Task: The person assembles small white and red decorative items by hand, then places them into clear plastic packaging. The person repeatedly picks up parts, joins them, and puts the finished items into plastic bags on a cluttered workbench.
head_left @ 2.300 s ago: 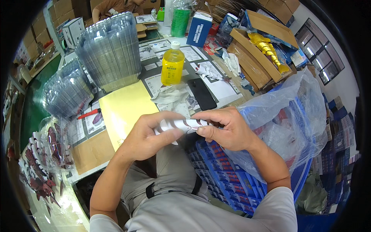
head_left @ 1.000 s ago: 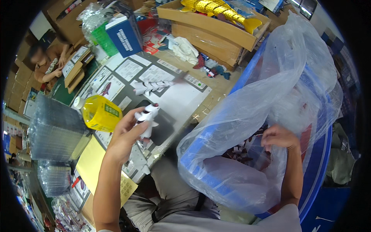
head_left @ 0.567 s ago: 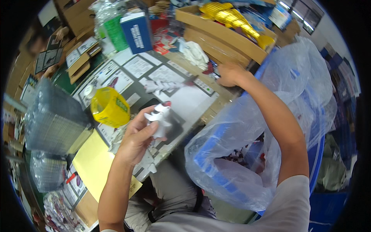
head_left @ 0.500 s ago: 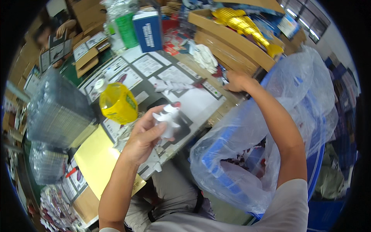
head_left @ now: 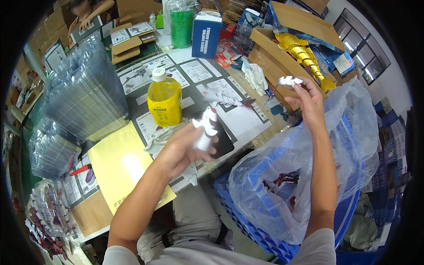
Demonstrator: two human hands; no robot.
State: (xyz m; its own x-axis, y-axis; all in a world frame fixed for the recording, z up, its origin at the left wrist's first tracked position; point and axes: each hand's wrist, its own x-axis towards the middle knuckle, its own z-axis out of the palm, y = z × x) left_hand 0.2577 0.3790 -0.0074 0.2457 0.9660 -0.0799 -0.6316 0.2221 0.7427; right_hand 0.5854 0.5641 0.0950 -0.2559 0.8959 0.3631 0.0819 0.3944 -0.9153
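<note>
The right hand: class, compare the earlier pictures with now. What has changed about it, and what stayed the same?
The right hand, at first on one toy piece with the left hand, let go, moved right over the clear plastic bag, then forward; now, near the cardboard box, it grips another white segmented piece. The left hand still holds a white finned body.

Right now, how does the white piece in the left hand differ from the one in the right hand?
Pose: the left piece stands steeply, while the right piece lies nearly level.
Size: the left piece looks thicker than the right piece, though nearness may exaggerate that.
Grip: the left hand holds the left piece around its lower part; the right hand pinches the right piece near one end.
Both are mostly white.
</note>
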